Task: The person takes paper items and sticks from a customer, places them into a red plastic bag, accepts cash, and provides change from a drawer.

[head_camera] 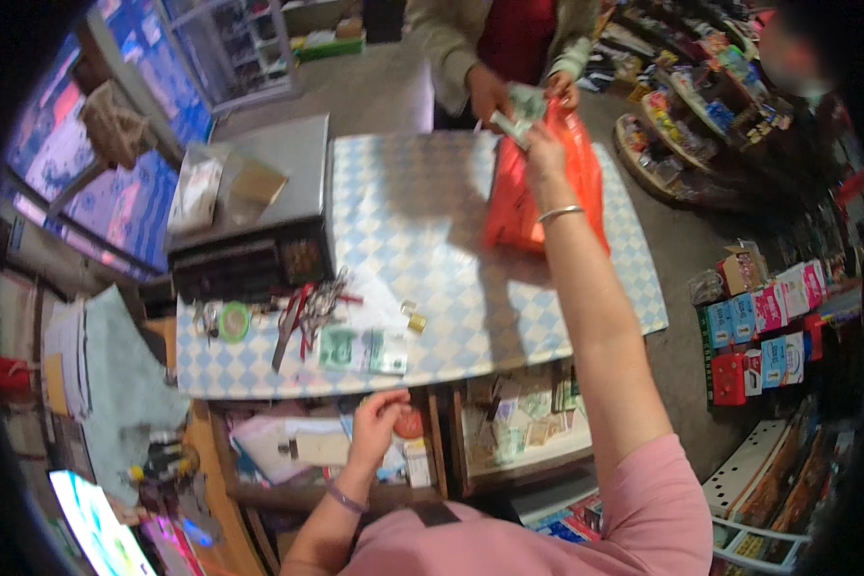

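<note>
My right hand (545, 153) reaches far across the checked tablecloth (432, 288) and holds folded green banknotes (513, 129). Another person's hand (487, 93) touches the same notes from the far side; that person's other hand (563, 88) is at the top of a red plastic bag (583, 180) standing on the table. My left hand (378, 425), fingers bent, hovers over an open drawer of papers (288, 439); I see nothing clearly held in it. Near the table's front edge lie a green banknote (345, 348), a bunch of keys (313, 309) and a roll of green tape (233, 322).
A dark metal-topped box (288, 158) stands on the table's left side, with plastic packets on top. Another open drawer (522, 471) holds banknotes. Display shelves (648, 173) and stacked product boxes (770, 309) stand to the right. A lit screen (97, 522) is at lower left.
</note>
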{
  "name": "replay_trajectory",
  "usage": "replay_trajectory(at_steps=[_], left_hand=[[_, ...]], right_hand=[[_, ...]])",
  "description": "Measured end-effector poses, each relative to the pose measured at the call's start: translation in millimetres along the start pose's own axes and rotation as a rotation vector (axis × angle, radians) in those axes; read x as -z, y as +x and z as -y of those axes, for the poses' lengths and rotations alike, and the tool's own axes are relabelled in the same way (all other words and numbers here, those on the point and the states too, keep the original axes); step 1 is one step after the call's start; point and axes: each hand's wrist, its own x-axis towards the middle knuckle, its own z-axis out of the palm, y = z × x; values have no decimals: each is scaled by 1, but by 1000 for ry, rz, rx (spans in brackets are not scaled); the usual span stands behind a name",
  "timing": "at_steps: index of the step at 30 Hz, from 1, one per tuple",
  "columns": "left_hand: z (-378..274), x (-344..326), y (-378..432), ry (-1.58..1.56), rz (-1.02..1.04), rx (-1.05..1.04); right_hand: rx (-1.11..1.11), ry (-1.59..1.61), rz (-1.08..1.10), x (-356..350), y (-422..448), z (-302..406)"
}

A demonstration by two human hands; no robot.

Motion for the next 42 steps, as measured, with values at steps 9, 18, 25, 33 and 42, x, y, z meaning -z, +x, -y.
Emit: replay_trajectory(at_steps=[9,18,25,33,42], left_hand=[[17,40,-15,-285,-166,130],[22,48,-22,-598,-117,154],[31,36,-41,-984,-85,93],[22,124,-84,-1237,-589,81],[34,211,-145,-737,-802,-122]], right_hand=[[418,-653,731,-19,-292,-18],[732,-1153,1000,-10,-375,-42],[747,-976,1107,-5,-449,-20],[260,-958,1184,30,-513,-15],[-92,-968,762,22,-503,-74]])
